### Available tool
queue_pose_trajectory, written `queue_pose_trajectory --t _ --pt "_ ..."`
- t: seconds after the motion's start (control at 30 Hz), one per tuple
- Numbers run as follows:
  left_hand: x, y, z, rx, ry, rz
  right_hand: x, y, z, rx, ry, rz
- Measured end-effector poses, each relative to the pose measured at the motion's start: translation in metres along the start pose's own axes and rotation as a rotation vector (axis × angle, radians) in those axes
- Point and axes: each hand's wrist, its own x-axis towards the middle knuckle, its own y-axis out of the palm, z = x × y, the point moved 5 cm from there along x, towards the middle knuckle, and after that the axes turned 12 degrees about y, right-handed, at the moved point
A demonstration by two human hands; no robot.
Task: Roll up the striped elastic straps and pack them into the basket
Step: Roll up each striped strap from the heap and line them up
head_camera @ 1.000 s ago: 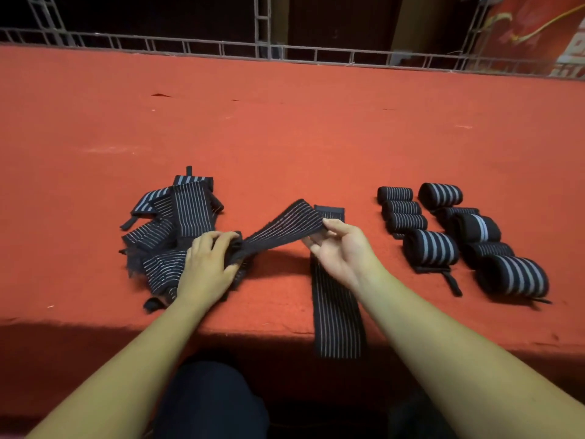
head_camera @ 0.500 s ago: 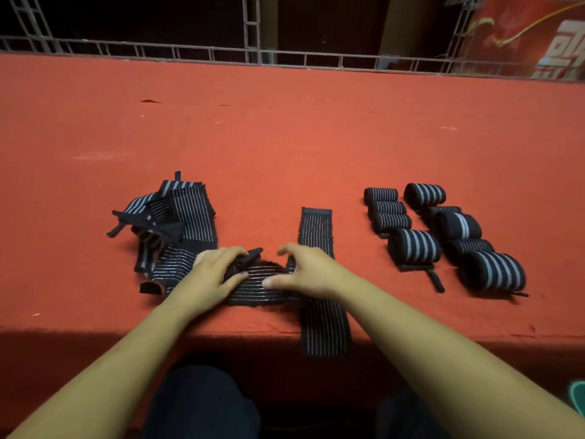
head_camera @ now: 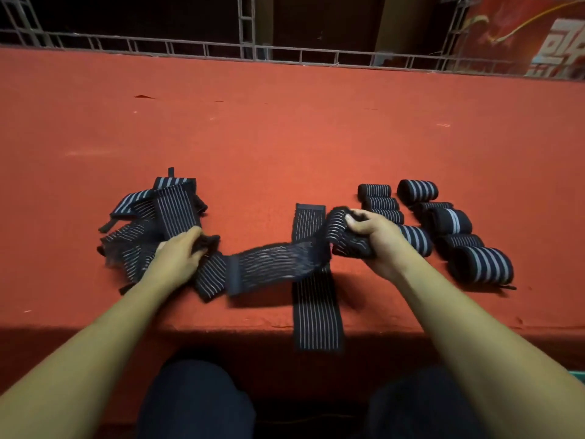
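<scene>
Right hand [head_camera: 376, 239], right of centre, clenched on the bunched end of a striped strap [head_camera: 275, 264], left hand [head_camera: 180, 258] gripping the other end beside the loose pile [head_camera: 158, 217] at left; now drawn out between them (half a second ago pressed flat), ready for rolling; finished rolls [head_camera: 456, 223] at right, basket unseen.

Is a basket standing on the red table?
No, the red table bears only loose straps, a flat strap and rolled straps.

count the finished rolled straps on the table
9 rolled straps, right of the right hand: four in the inner column, five in the outer column. The hand partly covers one; others may be hidden.
</scene>
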Motion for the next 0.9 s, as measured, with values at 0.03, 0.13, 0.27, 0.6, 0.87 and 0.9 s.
queue_pose_trajectory --t 0.03,0.13,0.27,0.6,0.87,0.9 --pt "-0.002 0.006 0.001 -0.002 -0.008 0.003 -0.003 -0.002 0.001 0.035 0.015 0.004" --pt "0.000 0.005 -0.036 -0.019 0.109 -0.114 -0.007 0.008 -0.001 0.072 0.062 0.068" --pt "0.006 -0.004 -0.120 -0.481 0.271 -0.015 -0.015 0.031 0.005 0.133 0.070 0.161" --pt "-0.010 0.014 -0.164 -1.090 0.138 0.384 -0.025 0.030 0.043 0.545 -0.005 0.149" --pt "-0.011 -0.005 -0.135 -1.410 -0.179 -0.038 -0.020 0.010 0.024 -0.310 -0.096 -0.096" --pt "-0.008 -0.010 -0.134 -1.439 -0.209 -0.094 -0.020 0.013 0.019 -0.551 -0.103 -0.084"
